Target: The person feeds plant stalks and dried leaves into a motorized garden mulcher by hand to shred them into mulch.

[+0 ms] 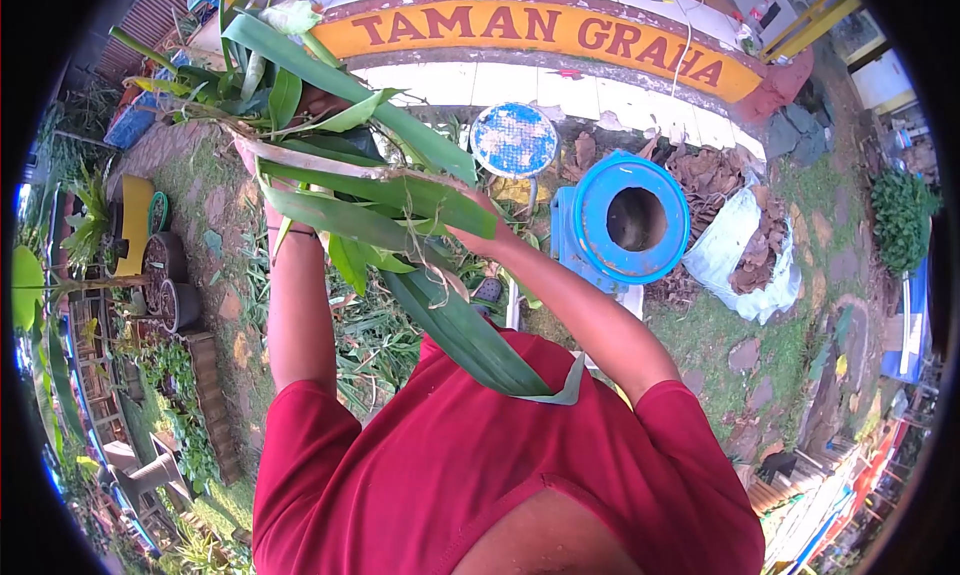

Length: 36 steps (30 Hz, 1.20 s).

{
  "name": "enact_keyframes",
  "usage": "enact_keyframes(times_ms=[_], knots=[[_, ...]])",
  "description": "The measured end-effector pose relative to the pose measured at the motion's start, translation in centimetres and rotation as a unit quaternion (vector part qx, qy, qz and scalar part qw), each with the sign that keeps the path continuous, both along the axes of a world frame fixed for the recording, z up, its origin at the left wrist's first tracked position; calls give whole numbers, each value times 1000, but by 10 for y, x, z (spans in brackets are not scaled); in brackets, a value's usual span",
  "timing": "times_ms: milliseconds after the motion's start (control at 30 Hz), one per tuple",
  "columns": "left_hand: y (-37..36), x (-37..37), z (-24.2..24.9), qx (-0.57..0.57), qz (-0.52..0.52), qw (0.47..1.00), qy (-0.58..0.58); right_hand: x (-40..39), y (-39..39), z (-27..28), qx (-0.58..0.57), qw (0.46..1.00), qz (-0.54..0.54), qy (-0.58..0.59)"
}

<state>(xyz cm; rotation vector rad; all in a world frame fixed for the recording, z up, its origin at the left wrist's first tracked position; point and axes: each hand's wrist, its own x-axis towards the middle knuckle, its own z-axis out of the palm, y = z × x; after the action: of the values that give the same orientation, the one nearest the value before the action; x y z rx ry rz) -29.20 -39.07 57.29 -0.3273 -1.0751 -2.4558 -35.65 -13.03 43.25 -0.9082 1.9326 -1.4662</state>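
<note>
A loose bundle of long green leaves [370, 190] is held up in front of my chest, with some dry, pale strands among the strap-shaped blades. My left hand [247, 157] grips it near the stem end, its fingers largely covered by foliage. On the other side, my right hand [478, 227] holds the bundle, partly hidden behind a broad leaf. One long blade droops down onto my red shirt [480, 465]. Right of the leaves stands a blue machine [625, 220] with a round, open mouth.
A round blue-topped stool [514, 140] stands beside the machine. A white sack [735, 255] holds dry brown leaves. Cut greenery [375, 345] lies on the ground below my arms. Ahead is a tiled ledge with a yellow lettered band [550, 30]; dark pots [180, 305] stand at left.
</note>
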Motion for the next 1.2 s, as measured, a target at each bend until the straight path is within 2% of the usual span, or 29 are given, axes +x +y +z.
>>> enact_keyframes(times_ms=[67,200,233,267,300,333,367,400,433,467,533,567,600,667,733,767,800,833,900,933,967,1067,1167,1200], knots=[[-3,14,6,-30,43,999,0,5,-8,2,-38,999,2,-25],[-66,22,17,-84,108,991,3,7,8,-23,-2,998,34,44],[-103,24,18,-95,120,988,2,13,19,-20,9,1000,-3,-4],[-101,21,17,-106,132,986,2,17,31,-19,20,998,-40,-51],[-100,23,27,-237,455,843,-161,19,44,-36,23,997,-41,-53],[-155,34,19,-184,385,899,-98,23,58,-68,41,993,-79,-80],[-136,41,42,-173,422,886,-85,29,72,-87,58,986,-115,-107],[-132,46,59,-220,548,792,-156,38,86,-88,60,986,-116,-108],[-141,49,72,-127,475,867,-80,46,101,-86,65,983,-144,-96],[-146,53,79,-77,469,876,-82,54,114,-84,71,979,-172,-85],[-151,55,85,-75,474,873,-86,67,132,-48,73,978,-171,-99],[-148,54,89,-78,480,865,-124,72,139,-36,69,978,-167,-109],[-211,66,68,-101,387,912,-88,78,148,-36,71,977,-169,-108],[-204,50,61,-93,431,893,-87,85,164,-40,78,961,-220,-148],[-193,32,45,-162,447,872,-116,92,177,-31,46,960,-253,-114],[-192,25,35,-114,404,900,-119,95,187,-20,31,949,-275,-153],[-176,13,30,-63,357,924,-121,97,197,-13,15,936,-297,-189],[-156,1,25,-36,334,933,-128,101,205,-11,11,928,-334,-167],[-131,-27,3,-20,278,954,-112,106,227,3,-15,915,-365,-172],[-104,-42,-1,-19,282,951,-124,109,238,15,-41,902,-391,-178],[-81,-53,-7,2,236,964,-124,113,250,27,-41,901,-395,-176],[-26,-101,-41,38,184,977,-103,130,289,61,-35,867,-466,-174],[40,-150,-70,50,182,975,-116,155,328,81,-31,823,-550,-137],[81,-155,-60,72,171,976,-116,164,339,86,-32,799,-585,-137]])
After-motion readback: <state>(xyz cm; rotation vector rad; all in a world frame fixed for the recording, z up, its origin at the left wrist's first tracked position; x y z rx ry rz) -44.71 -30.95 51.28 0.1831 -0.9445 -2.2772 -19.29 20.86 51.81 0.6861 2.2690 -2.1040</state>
